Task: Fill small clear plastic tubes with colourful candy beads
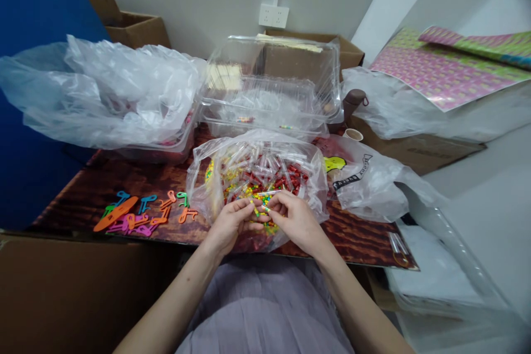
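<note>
Both hands work close together over an open clear plastic bag [194, 180]. Inside the bag lie clear thin tubes [271, 159], small dark red pieces [296, 178] and many tiny yellow and green pieces [232, 191]. My left hand [229, 225] is closed in a pinch on a small yellow-and-green piece [254, 208]. The thumb and fingers of my right hand [297, 222] pinch a small piece with green and white on it [265, 208]. It is too small to tell whether that is a filled tube. The fingertips nearly meet.
Colourful plastic clips [145, 215] and an orange flat piece [116, 213] lie left on the dark wooden table [78, 193]. Behind stand clear plastic boxes [265, 105] and a bag-covered tub [166, 146]. A printed bag [369, 188], paper cup [353, 134] and clear tubes [397, 244] are right.
</note>
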The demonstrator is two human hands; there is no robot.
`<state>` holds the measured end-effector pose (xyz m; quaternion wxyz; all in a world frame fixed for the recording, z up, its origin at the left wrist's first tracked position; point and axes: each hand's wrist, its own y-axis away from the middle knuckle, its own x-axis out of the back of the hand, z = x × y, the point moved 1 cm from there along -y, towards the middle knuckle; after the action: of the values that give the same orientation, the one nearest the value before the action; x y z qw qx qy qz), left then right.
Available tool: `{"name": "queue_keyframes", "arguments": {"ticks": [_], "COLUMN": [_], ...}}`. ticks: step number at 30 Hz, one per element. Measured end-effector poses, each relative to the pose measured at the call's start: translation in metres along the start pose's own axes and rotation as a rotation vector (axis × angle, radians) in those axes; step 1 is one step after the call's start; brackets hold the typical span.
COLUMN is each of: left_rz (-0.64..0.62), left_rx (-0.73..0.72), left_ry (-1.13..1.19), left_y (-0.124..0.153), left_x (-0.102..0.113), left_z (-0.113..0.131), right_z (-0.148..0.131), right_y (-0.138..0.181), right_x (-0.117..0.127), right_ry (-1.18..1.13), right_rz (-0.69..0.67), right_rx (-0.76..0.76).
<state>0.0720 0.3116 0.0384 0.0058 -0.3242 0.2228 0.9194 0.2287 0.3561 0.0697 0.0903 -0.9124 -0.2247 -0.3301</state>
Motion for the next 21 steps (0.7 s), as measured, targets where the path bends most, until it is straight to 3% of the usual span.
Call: {"name": "queue_keyframes", "arguments": {"ticks": [6, 10, 16, 21], "left_rz": [0.058, 0.083, 0.102, 0.14], "left_rx": [0.03, 0.013, 0.004, -0.106], "left_ry": [-0.031, -0.07, -0.072, -0.112], "left_y": [-0.001, 0.0, 0.0, 0.0], "left_x": [-0.004, -0.004, -0.004, -0.003], "left_z": [-0.001, 0.001, 0.004, 0.007], "right_z": [0.002, 0.007, 0.016, 0.019], "right_y": [0.0, -0.002, -0.002, 0.001], "right_x": [-0.001, -0.003, -0.009, -0.017], "right_ry": [0.049, -0.05, -0.38, -0.822], "right_rz": [0.011, 0.01, 0.055, 0.091], "right_rx": [0.006, -0.011, -0.107, -0.312]}}
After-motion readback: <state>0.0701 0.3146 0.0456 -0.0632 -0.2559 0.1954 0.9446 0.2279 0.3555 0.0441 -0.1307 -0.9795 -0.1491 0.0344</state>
